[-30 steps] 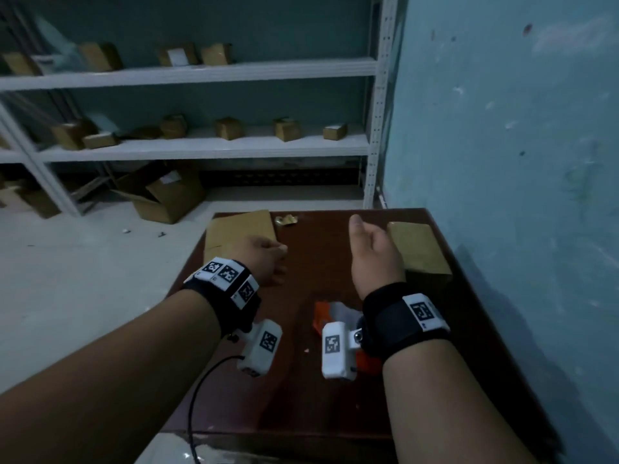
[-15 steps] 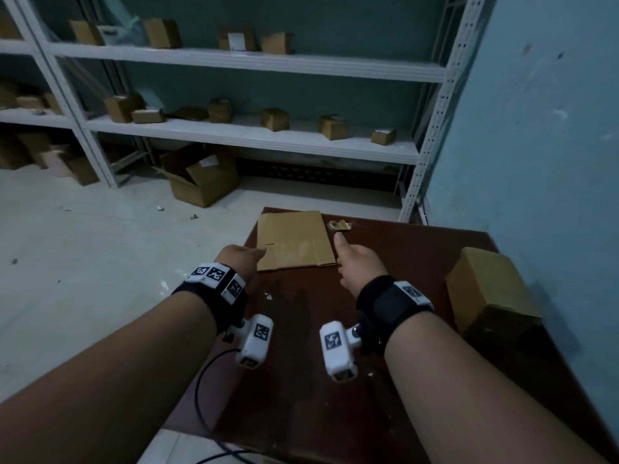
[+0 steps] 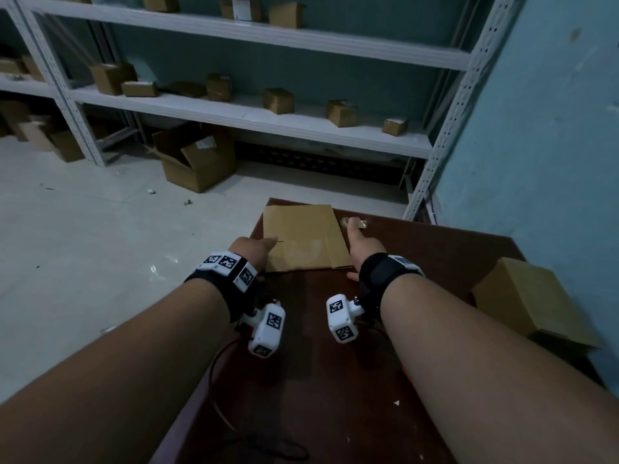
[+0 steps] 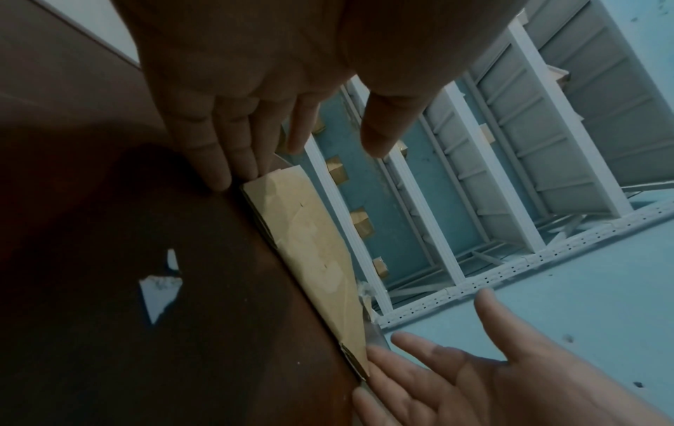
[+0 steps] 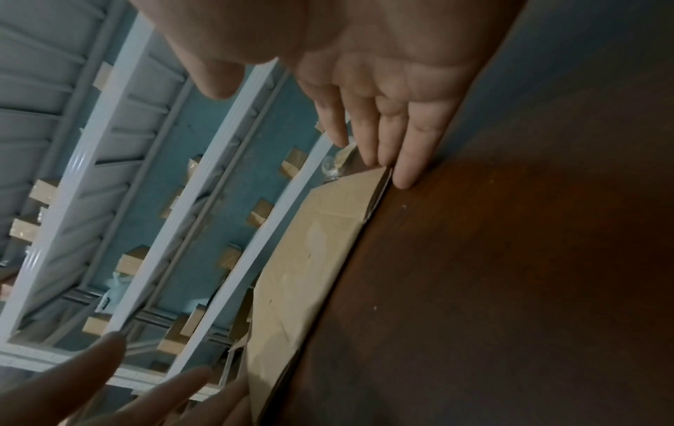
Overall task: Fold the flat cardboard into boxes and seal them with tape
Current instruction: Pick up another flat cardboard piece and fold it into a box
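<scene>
1. Left hand at 9 o'clock of the flat cardboard: fingers straight and pressed together, tips against the sheet's left edge, thumb spread above it (left wrist view); nothing gripped yet.
2. The cardboard lies flat at the 12 o'clock end of the table, its far-left corner close to the table edge.
3. Right hand at 3 o'clock of the sheet: fingers straight, together, tips at the right edge, thumb apart; holds nothing.
4. A finished box sits at 3 o'clock of the table, well apart from both hands.
5. Risk: fingertips only butt the thin edges, so squeezing inward could buckle or crease the sheet off its score lines instead of lifting it.
6. Risk: uneven push from one side could slide the sheet toward 12 o'clock and off the table (it sits close to that edge).
7. Risk: the small crumpled scrap just past the right fingertips could get dragged along; probably tape, can't tell.
8. Versus half a second ago: both hands have moved forward along the sheet's sides; the left had only reached the near-left corner, the right had a finger pointed near the scrap. The cardboard itself has not shifted.
</scene>
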Demonstrator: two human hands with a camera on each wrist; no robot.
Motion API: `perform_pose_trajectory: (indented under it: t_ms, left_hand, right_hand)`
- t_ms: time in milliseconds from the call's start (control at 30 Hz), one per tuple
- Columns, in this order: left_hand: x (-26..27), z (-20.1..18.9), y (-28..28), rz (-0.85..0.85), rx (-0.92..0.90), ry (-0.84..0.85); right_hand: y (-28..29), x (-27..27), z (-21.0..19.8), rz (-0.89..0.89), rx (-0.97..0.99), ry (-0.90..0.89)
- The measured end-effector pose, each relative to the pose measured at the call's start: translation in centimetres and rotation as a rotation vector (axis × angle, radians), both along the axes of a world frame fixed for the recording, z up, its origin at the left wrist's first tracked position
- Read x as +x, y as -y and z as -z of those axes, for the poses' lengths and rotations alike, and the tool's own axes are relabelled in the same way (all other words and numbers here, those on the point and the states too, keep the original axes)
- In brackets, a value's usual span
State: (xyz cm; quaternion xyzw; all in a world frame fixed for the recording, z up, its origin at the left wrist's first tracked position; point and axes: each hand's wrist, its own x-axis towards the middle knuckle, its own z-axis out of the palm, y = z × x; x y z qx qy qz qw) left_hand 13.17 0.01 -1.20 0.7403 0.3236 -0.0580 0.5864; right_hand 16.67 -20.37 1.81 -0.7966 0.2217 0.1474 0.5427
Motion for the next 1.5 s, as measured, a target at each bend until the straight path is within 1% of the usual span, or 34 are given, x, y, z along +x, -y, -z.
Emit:
perform_pose_trajectory:
  t_ms: [67,167,233,267,333,367,433,467,500,533,567,600,633,700,767,800,867,900,933,1000,1033,1067,1100,1167,1300,1333,1400,1500]
  left_hand:
    - [-0.2,0.5,0.0,0.004,-0.014,0.047]
    - [-2.0,-0.3,0.2,-0.066,-0.026,0.068]
    - [-3.1,-1.0,0.2,-0.129,-0.12,0.104]
    - [-4.0,-1.3,-0.1,-0.147,-0.109,0.148]
    - [-5.5,-1.4,-0.5,-0.163,-0.057,0.16]
    - [-6.7,-1.9,-0.1,-0.156,-0.072,0.172]
    - [-8.4,-2.7,0.2,-0.069,-0.06,0.159]
    - [-9.5,-3.7,0.6,-0.055,-0.076,0.16]
    - [-10.8,-4.7,1.1,-0.06,-0.142,0.163]
    - [-12.4,-5.2,2.0,-0.045,-0.117,0.138]
    - [-14.1,-5.5,3.0,0.004,-0.051,0.109]
    - [-15.5,-5.8,3.9,0.009,-0.053,0.084]
    - [-16.9,-6.3,4.8,-0.015,-0.225,0.025]
    - [-19.4,-5.8,6.1,0.142,-0.297,0.109]
    - [-21.7,-6.4,8.1,0.06,-0.523,0.1]
    - [-22.7,-6.5,8.9,0.093,-0.535,0.099]
    - [-24.3,-6.5,9.8,0.149,-0.501,0.085]
    - [-24.9,-6.5,10.0,0.162,-0.444,0.081]
    - [-24.8,-5.9,9.6,0.17,-0.35,0.079]
    - [-24.6,-5.2,8.5,0.107,-0.181,0.157]
    - [-24.7,-5.3,7.9,0.045,-0.115,0.191]
    - [-24.7,-5.0,7.4,-0.002,-0.096,0.234]
    - [-24.7,-5.0,7.0,-0.03,-0.091,0.285]
    - [-24.5,-5.3,6.7,-0.006,-0.091,0.361]
    - [-23.5,-4.9,6.5,0.03,-0.242,0.506]
    - [-23.2,-4.9,6.5,0.009,-0.268,0.518]
    - [-22.7,-4.5,6.4,-0.053,-0.297,0.527]
    - [-22.2,-4.3,6.2,-0.106,-0.251,0.566]
  right_hand:
    - [-0.4,0.0,0.1,0.04,0.038,-0.004]
    - [-0.3,-0.3,0.1,0.079,0.06,0.032]
    - [-0.1,-1.1,-0.1,0.075,0.057,0.117]
    - [0.1,-1.8,-0.5,0.064,0.059,0.167]
    - [0.5,-3.5,-1.4,0.062,0.086,0.25]
    - [0.7,-4.6,-2.0,0.068,0.11,0.282]
    - [1.3,-6.8,-2.9,0.085,0.158,0.334]
    - [1.8,-7.9,-3.3,0.09,0.169,0.36]
    - [2.3,-9.1,-3.7,0.088,0.179,0.396]
    - [3.0,-10.2,-4.0,0.092,0.185,0.433]
    - [3.6,-11.2,-4.1,0.106,0.184,0.479]
    - [4.3,-12.5,-4.3,0.126,0.191,0.513]
    - [4.8,-13.6,-4.3,0.152,0.209,0.522]
    - [5.4,-15.8,-4.2,0.226,0.254,0.478]
    - [5.8,-17.8,-3.7,0.268,0.302,0.433]
    - [6.0,-18.7,-3.4,0.273,0.31,0.424]
    - [6.7,-20.5,-2.8,0.265,0.292,0.419]
    - [7.2,-21.5,-2.6,0.256,0.285,0.43]
    - [7.8,-22.6,-2.5,0.243,0.28,0.449]
    - [9.0,-24.7,-2.4,0.188,0.235,0.472]
    - [9.4,-25.7,-2.6,0.14,0.207,0.475]
    - [9.8,-26.7,-2.6,0.097,0.189,0.476]
    - [10.2,-27.4,-2.4,0.056,0.188,0.493]
    - [10.5,-28.4,-1.8,-0.01,0.168,0.538]
    - [9.9,-28.4,-1.0,-0.131,0.125,0.558]
    - [9.7,-28.2,-0.9,-0.157,0.125,0.546]
    - [9.5,-27.7,-0.9,-0.164,0.148,0.534]
    - [9.5,-27.2,-0.5,-0.135,0.185,0.546]
